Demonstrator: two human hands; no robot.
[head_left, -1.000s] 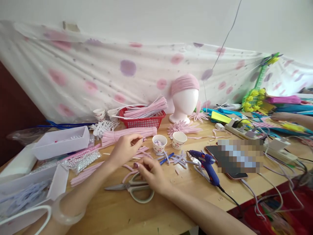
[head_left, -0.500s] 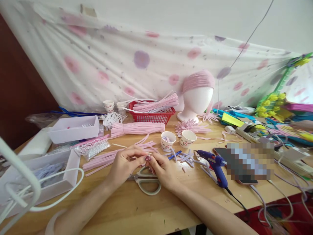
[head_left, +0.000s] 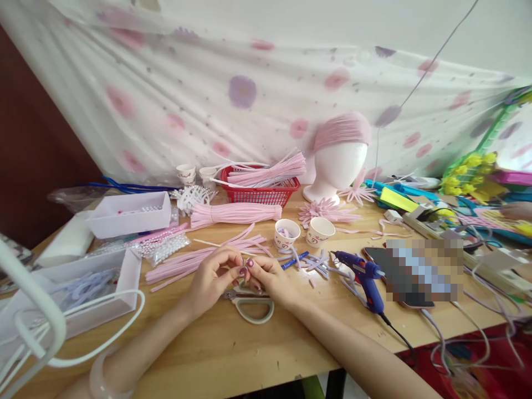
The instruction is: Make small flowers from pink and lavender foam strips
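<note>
My left hand [head_left: 214,280] and my right hand [head_left: 272,280] meet above the table, thumbs and fingertips pinched together. Whatever lies between them is too small and covered to make out. Beneath the hands are scissors [head_left: 240,302] with pale handles, partly hidden by my fingers. Loose pink pipe cleaners [head_left: 177,271] lie just behind my left hand. Beyond my right hand are a blue pen [head_left: 295,261], short purple pipe cleaner pieces [head_left: 319,268], a paper cup [head_left: 286,243] holding small purple bits and a second paper cup [head_left: 320,239].
A blue glue gun [head_left: 368,280] and a phone [head_left: 378,257] lie to the right, with cables near the edge. White boxes [head_left: 128,282] stand left. Behind are a tied pink bundle [head_left: 236,215], a red basket [head_left: 261,195] and a foam head [head_left: 338,163] in a pink wrap.
Both hands stay together, but the fingertips have shifted, showing more of the nails. The right hand sits slightly more to the left. The camera view has tilted a little.
</note>
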